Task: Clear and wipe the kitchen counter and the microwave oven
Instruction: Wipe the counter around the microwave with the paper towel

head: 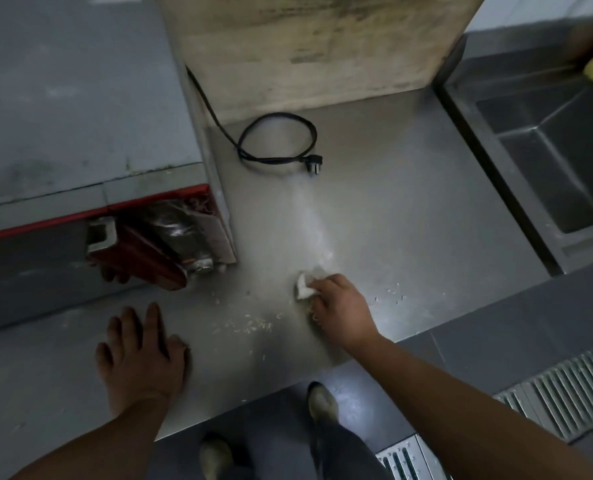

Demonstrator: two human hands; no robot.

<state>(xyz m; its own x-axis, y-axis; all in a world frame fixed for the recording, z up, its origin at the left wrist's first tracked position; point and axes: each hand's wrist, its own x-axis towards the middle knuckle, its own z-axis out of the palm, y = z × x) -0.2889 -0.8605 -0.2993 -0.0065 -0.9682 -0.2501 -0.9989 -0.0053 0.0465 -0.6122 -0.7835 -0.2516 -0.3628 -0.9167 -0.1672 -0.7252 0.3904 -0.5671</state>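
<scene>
Steel counter point(409, 188): one, crumbs scattered along front edge.
Microwave point(80, 98): one, grey with red trim, at left on counter, door point(142, 261) hanging open.
Cloth point(305, 282): one, white wad, on counter mid-front.
Right hand point(340, 306): fingers curled round cloth, pressing it down.
Left hand point(142, 351): flat on counter, fingers straight, holding nothing.
Cord point(274, 140): one, black, looped, plug lying free.
Sink point(558, 161): one, at right.
Shoes: two, below.
</scene>
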